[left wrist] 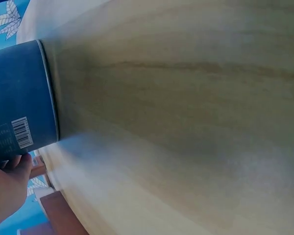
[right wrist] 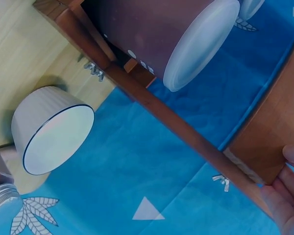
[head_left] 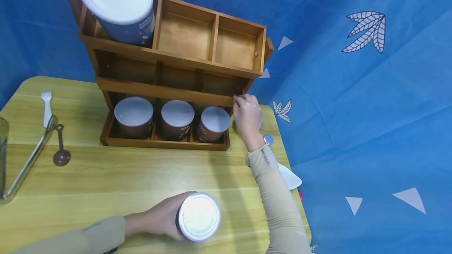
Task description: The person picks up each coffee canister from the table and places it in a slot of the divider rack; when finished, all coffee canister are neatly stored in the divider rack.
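Note:
My left hand point(head_left: 163, 215) holds a blue canister point(left wrist: 19, 93) with a white lid point(head_left: 199, 216) above the front of the table. In the left wrist view its fingers point(left wrist: 20, 166) curl against the canister's side, beside a barcode. With my right hand point(head_left: 246, 116) I pinch the right end of the wooden shelf rack's point(head_left: 169, 89) middle tier. The right wrist view shows the thumb and fingers point(right wrist: 290, 183) on that tier's board point(right wrist: 269, 142). A big blue canister point(head_left: 120, 19) stands in the top tier's left compartment. Brown lidded canisters point(head_left: 133, 117) fill the bottom tier's three compartments.
On the left lie a white fork point(head_left: 47, 107), a brown scoop point(head_left: 61, 156) and metal tongs point(head_left: 31, 160). Right of the rack are a white cup point(right wrist: 49, 127), a small jar point(right wrist: 2, 196) and a white dish point(head_left: 290, 176) near the table edge.

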### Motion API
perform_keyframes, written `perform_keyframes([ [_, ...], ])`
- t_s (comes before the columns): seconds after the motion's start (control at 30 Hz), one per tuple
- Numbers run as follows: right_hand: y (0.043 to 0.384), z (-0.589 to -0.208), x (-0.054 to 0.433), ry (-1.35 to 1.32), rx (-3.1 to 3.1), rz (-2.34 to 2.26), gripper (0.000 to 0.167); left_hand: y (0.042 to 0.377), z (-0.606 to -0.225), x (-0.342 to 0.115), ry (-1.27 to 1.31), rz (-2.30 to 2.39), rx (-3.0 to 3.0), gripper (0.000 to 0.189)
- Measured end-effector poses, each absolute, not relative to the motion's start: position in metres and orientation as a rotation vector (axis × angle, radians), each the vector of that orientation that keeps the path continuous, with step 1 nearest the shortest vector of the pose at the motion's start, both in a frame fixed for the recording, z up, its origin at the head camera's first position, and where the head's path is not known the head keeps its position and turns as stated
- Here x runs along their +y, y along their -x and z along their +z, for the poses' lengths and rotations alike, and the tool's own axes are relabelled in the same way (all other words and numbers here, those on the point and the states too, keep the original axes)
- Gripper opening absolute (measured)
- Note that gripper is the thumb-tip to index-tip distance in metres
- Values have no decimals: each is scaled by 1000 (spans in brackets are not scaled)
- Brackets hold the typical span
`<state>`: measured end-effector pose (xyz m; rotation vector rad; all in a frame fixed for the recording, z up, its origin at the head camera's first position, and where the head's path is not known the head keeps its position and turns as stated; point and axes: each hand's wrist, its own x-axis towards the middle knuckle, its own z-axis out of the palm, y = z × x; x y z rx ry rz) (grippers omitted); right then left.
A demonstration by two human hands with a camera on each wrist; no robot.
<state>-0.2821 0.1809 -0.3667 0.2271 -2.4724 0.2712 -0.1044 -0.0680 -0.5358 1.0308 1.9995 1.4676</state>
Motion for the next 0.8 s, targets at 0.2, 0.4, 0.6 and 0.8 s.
perform_keyframes([
  [0.2, 283, -368, 181, -247, -2458, 279, 18, 119, -513, -77, -955, 1595, 1974, 109],
  [0.4, 284, -369, 181, -250, -2446, 284, 17, 153, -437, -97, -902, 1734, 2039, 109],
  [0.6, 283, -370, 181, -251, -2453, 280, 18, 189, -339, -118, -1003, 1791, 2304, 111],
  [0.8, 282, -369, 181, -254, -2449, 274, 17, 219, -261, -118, -956, 1983, 2517, 116],
])
